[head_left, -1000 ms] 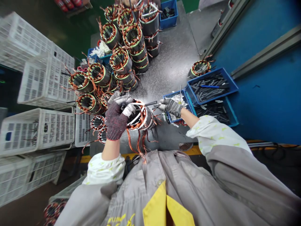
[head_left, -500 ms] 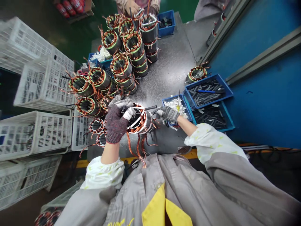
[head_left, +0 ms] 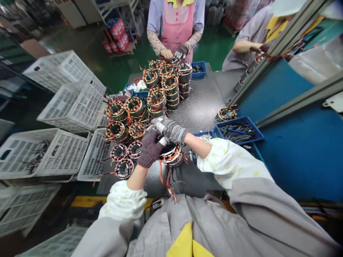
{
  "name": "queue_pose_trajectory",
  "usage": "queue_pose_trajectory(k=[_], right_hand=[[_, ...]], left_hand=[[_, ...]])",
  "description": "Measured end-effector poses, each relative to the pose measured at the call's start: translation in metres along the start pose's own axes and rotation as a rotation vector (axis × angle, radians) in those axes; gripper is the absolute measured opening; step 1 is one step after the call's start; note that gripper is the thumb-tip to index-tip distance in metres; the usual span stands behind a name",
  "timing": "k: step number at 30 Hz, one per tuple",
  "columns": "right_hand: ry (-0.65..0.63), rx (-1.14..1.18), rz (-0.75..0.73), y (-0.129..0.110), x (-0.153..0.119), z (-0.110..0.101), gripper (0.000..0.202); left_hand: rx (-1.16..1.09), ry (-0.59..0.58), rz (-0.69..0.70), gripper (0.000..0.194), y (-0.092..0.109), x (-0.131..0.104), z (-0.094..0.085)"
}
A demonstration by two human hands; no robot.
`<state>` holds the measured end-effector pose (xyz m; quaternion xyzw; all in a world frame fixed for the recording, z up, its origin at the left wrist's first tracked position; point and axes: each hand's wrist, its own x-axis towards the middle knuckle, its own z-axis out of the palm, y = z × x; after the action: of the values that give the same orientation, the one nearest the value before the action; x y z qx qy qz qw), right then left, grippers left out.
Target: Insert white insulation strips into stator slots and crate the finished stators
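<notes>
A motor stator (head_left: 171, 157) with copper windings and white insulation stands on the metal table in front of me, orange lead wires hanging toward my body. My left hand (head_left: 151, 148), in a dark knitted glove with white-wrapped fingertips, is closed at the stator's left upper edge. Across its top reaches my right hand (head_left: 173, 130), in a grey striped glove, its fingers bunched against those of the left. What the fingers pinch is hidden between the gloves. Several finished-looking wound stators (head_left: 157, 99) are stacked just beyond, and smaller ring-shaped ones (head_left: 124, 168) lie to the left.
Blue bins with black sleeves (head_left: 238, 131) and white pieces (head_left: 205, 135) stand to the right, partly under my right arm. One stator (head_left: 226, 113) sits behind them. White crates (head_left: 72, 146) line the left. Across the table, a co-worker in a pink apron (head_left: 179, 23) handles stators.
My right hand has moved left from beside the bins, where a dark tube showed at its fingers, to meet my left hand over the stator. The view has tilted up.
</notes>
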<state>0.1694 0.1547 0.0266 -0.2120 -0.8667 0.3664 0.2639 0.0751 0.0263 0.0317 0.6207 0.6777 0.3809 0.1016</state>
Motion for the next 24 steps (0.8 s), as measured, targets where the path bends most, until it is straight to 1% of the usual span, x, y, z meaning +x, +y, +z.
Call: queue_pose_trajectory(k=[1,2,3,5,6,7,8,9,11,12,13,14,16,17,19,21,23,24], right_hand=[[-0.003,-0.045,0.012,-0.002,-0.002,0.0,0.033],[0.041,-0.052,0.036,-0.003,-0.009,-0.003,0.035],[0.123,-0.037,0.061,-0.005,-0.02,-0.008,0.037],[0.305,-0.02,0.068,-0.009,-0.05,-0.027,0.045],[0.375,-0.029,0.047,-0.013,-0.066,-0.039,0.047],[0.384,-0.064,0.014,-0.018,-0.081,-0.05,0.048],[0.352,-0.124,-0.033,-0.026,-0.094,-0.061,0.048],[0.264,-0.197,-0.095,-0.035,-0.104,-0.07,0.045],[-0.015,-0.367,-0.205,-0.056,-0.112,-0.077,0.038],[-0.165,-0.451,-0.233,-0.066,-0.111,-0.075,0.036],[-0.295,-0.532,-0.23,-0.075,-0.108,-0.072,0.037],[-0.386,-0.609,-0.201,-0.082,-0.103,-0.066,0.04],[-0.474,-0.729,-0.108,-0.092,-0.094,-0.054,0.042],[-0.49,-0.763,-0.069,-0.094,-0.09,-0.048,0.041],[-0.473,-0.794,-0.031,-0.094,-0.09,-0.038,0.04],[-0.387,-0.797,-0.038,-0.091,-0.098,-0.03,0.038],[-0.231,-0.743,-0.06,-0.086,-0.11,-0.02,0.035],[-0.11,-0.678,-0.055,-0.083,-0.117,-0.016,0.035]], left_hand=[[-0.016,0.008,0.007,0.024,-0.002,-0.001,0.0],[-0.05,0.009,0.01,0.025,-0.004,-0.002,-0.001],[-0.104,0.008,0.002,0.027,-0.005,-0.005,-0.004],[-0.245,0.024,-0.041,0.034,-0.004,-0.014,-0.016],[-0.307,0.022,-0.065,0.038,-0.001,-0.02,-0.025],[-0.342,-0.007,-0.073,0.042,0.002,-0.026,-0.034],[-0.338,-0.057,-0.059,0.043,0.006,-0.031,-0.042],[-0.299,-0.126,-0.024,0.04,0.01,-0.035,-0.05],[-0.203,-0.248,0.051,0.029,0.016,-0.038,-0.061],[-0.193,-0.246,0.054,0.025,0.017,-0.037,-0.064],[-0.217,-0.187,0.023,0.025,0.015,-0.035,-0.065],[-0.265,-0.097,-0.036,0.026,0.012,-0.032,-0.065],[-0.352,0.061,-0.157,0.026,0.003,-0.028,-0.059],[-0.371,0.094,-0.192,0.025,-0.003,-0.028,-0.053],[-0.379,0.086,-0.212,0.022,-0.012,-0.032,-0.04],[-0.377,0.075,-0.214,0.022,-0.016,-0.039,-0.026],[-0.355,0.1,-0.212,0.021,-0.017,-0.047,-0.018],[-0.338,0.105,-0.204,0.021,-0.016,-0.049,-0.017]])
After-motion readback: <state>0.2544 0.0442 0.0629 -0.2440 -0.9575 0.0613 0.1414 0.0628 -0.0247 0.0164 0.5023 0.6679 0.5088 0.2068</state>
